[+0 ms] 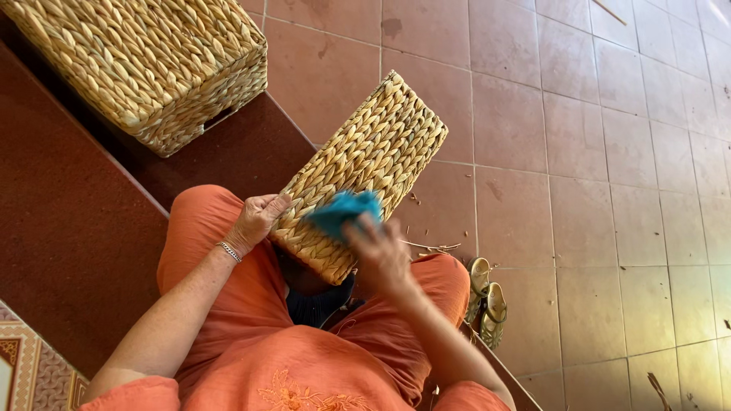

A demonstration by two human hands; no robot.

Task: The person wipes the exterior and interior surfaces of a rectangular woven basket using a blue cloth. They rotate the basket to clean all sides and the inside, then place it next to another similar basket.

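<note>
Basket (365,164) lies on the lap; left hand (255,221) clamps its edge, right hand (381,255) pinches a blue cloth (343,211). Brace firmly, wipe along the weave.

Floor (609,152): reddish-brown square tiles with pale grout lines, filling the right side and top center of frame. Dark stains on the tiles at top center. Loose straw bits (430,246) lie on the tiles at center. 1 pair of pale sandals (486,301) sits side by side on the tiles, lower center-right. More debris at the bottom right corner and 1 thin stick at the top right edge.

Raised dark red-brown step (68,213) runs diagonally across the left side. 1 large woven basket (145,65) rests on it, upper left. Patterned tile strip (30,369) at the bottom left corner.
</note>
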